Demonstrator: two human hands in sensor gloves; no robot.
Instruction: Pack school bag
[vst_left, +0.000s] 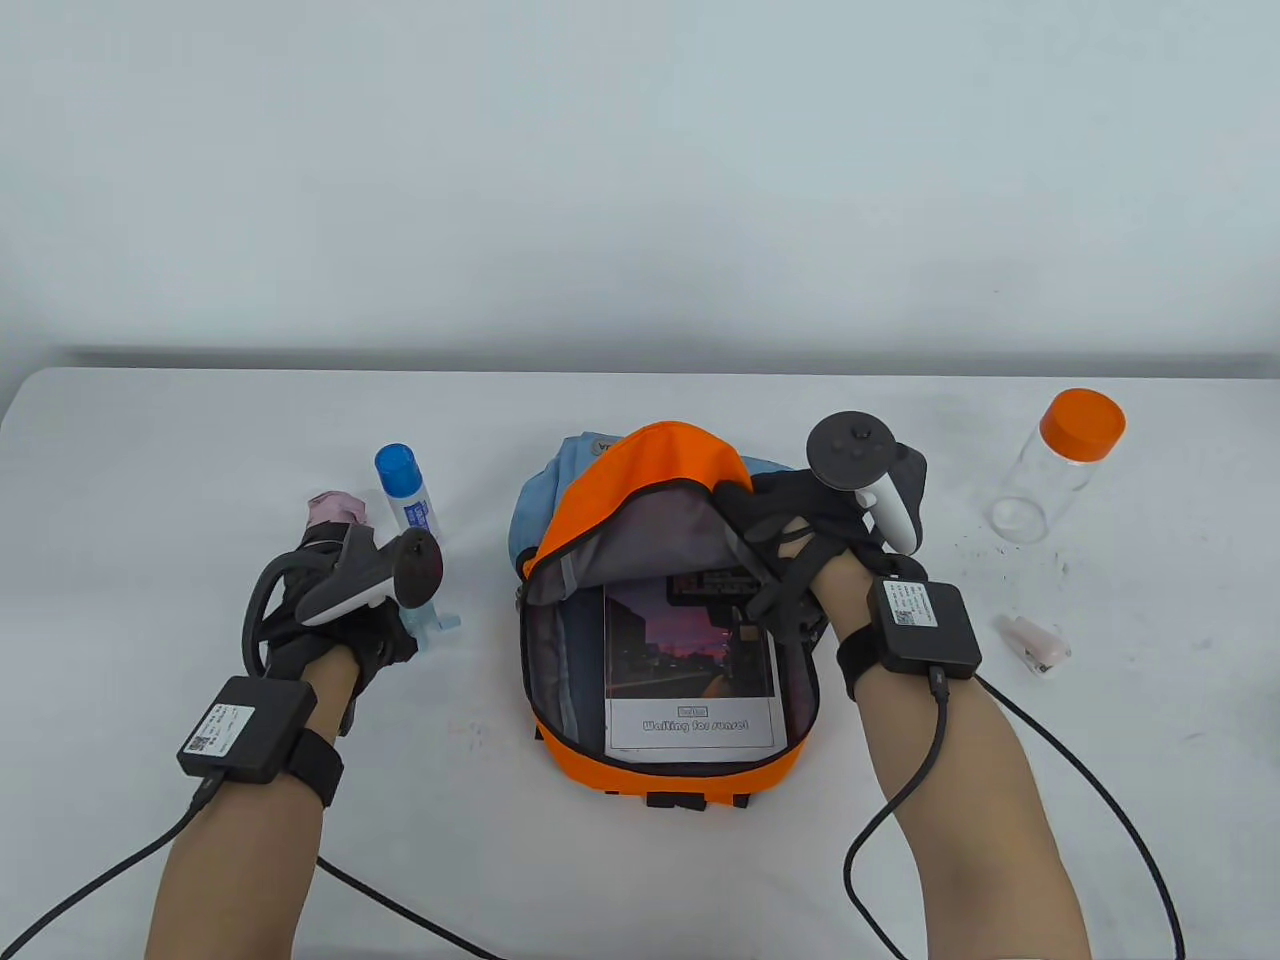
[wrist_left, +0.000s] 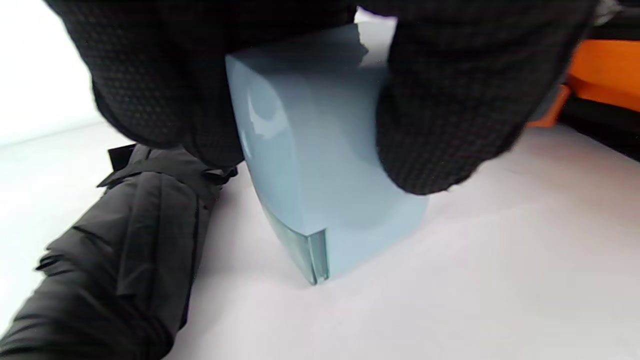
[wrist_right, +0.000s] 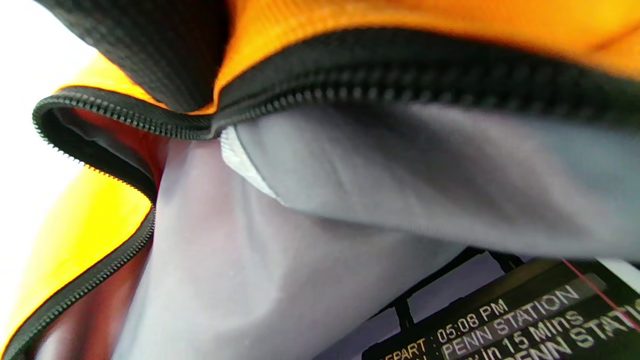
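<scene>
The orange school bag lies unzipped at the table's middle. A book with a sunset cover lies inside it. My right hand grips the bag's upper flap and holds it up; the right wrist view shows a gloved finger on the orange flap above the zip and the grey lining. Left of the bag, my left hand pinches a pale blue plastic object that touches the table. In the table view only the object's tip shows.
A black folded umbrella with a pink end lies beside my left hand. A blue-capped glue stick lies behind it. At the right stand a clear bottle with an orange cap and a small pink item.
</scene>
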